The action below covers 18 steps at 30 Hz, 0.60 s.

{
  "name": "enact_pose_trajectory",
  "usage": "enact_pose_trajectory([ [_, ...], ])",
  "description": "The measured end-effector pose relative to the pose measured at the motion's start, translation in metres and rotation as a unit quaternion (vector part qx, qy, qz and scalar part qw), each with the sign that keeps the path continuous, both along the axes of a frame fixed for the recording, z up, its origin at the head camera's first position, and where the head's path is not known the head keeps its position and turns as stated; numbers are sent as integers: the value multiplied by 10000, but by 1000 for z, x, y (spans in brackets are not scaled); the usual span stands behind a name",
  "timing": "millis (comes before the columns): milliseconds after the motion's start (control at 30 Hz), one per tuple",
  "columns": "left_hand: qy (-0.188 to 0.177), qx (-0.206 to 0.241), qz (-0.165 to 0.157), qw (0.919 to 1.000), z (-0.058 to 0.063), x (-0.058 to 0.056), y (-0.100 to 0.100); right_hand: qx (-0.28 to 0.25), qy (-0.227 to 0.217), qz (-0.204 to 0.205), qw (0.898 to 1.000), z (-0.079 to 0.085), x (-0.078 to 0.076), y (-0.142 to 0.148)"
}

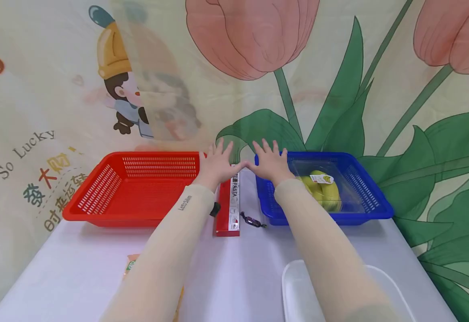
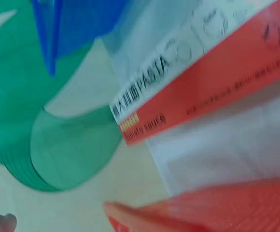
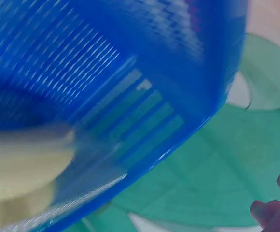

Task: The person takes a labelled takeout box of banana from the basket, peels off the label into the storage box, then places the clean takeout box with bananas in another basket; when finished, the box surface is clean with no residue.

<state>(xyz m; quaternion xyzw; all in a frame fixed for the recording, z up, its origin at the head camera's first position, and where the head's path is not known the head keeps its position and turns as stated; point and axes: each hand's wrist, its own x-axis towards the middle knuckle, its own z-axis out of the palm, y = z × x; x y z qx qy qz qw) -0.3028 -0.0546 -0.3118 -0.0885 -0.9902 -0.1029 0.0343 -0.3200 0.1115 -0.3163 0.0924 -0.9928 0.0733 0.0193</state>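
Both hands are held out over the gap between two baskets, fingers spread and straight, thumb tips meeting or nearly so. The left hand (image 1: 216,166) is beside the right end of a red basket (image 1: 113,219); the right hand (image 1: 271,164) is over the left end of a blue basket (image 1: 363,218). Neither holds anything. Below them lies a long red and white pasta box (image 1: 228,219), its far part behind the left hand. Yellow bananas (image 1: 330,197) in clear packaging with a white label lie in the blue basket. Only fingertips show in each wrist view.
A dark wrapped candy (image 1: 252,221) lies right of the pasta box. An orange packet (image 1: 131,261) is mostly hidden under the left forearm. The right forearm partly covers a white tray (image 1: 292,290). A tulip-printed cloth (image 1: 254,36) hangs behind the table.
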Motion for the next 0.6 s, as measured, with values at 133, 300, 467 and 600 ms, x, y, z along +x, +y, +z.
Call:
enact_pose_trajectory([
  [133, -84, -26, -190, 9998, -2, 9, 13, -193, -67, -46, 9998, 3, 3, 28],
  [300, -374, 262, -515, 9976, -11, 23, 34, -269, -176, -194, 9993, 5, 11, 73],
  [467, -712, 654, -682, 9930, -27, 36, 52, -351, -323, -261, 9985, 5, 22, 115],
  [600, -954, 1085, -725, 9868, -42, 51, 66, -394, -456, -267, 9978, 4, 36, 146],
])
